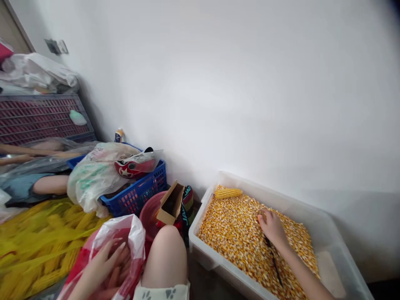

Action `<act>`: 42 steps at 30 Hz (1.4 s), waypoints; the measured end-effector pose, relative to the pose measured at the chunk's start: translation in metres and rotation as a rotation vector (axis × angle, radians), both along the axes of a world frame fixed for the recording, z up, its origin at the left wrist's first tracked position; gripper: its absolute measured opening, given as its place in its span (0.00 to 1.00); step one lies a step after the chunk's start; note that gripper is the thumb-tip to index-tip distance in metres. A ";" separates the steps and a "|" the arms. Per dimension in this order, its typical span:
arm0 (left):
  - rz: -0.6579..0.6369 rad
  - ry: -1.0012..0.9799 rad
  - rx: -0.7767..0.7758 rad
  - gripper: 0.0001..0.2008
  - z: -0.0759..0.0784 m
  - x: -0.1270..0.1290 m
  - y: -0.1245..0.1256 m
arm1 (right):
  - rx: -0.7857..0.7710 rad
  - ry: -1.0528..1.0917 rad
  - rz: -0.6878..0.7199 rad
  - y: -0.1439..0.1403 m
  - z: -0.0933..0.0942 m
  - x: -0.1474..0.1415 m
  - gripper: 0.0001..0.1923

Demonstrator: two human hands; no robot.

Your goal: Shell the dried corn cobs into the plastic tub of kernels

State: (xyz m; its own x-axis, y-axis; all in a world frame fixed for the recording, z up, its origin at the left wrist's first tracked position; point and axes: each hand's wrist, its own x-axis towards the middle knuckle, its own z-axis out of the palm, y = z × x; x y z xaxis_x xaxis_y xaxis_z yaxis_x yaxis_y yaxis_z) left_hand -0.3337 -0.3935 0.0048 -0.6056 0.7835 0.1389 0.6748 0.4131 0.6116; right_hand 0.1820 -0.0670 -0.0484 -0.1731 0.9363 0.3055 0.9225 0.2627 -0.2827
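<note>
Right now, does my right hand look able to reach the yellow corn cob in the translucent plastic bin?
Probably yes: your right hand is inside the same bin, with only loose yellow kernels visible between it and the cob.

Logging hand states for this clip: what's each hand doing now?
Left hand: open, fingers extended at the bag's mouth.
Right hand: curled at a thin dark object over corn kernels; grip cannot be told.
</note>
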 end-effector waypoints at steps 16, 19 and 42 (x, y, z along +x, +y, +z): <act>-0.642 -0.619 0.181 0.10 0.087 0.208 0.134 | -0.126 -0.321 0.271 0.039 0.058 -0.167 0.24; -0.686 -0.720 0.182 0.10 0.077 0.220 0.141 | -0.113 -0.296 0.247 0.040 0.064 -0.163 0.20; -0.507 -1.951 0.220 0.18 0.078 0.336 0.356 | -0.773 0.326 -0.114 0.001 0.066 0.029 0.09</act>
State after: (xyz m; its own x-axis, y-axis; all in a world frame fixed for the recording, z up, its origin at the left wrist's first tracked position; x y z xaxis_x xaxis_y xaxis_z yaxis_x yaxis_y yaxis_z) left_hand 0.0026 -0.0370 0.0833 0.1894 0.9613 -0.1999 -0.8077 0.2683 0.5250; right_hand 0.2106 -0.0661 0.0181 -0.0792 0.9087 -0.4099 0.7727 -0.2038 -0.6011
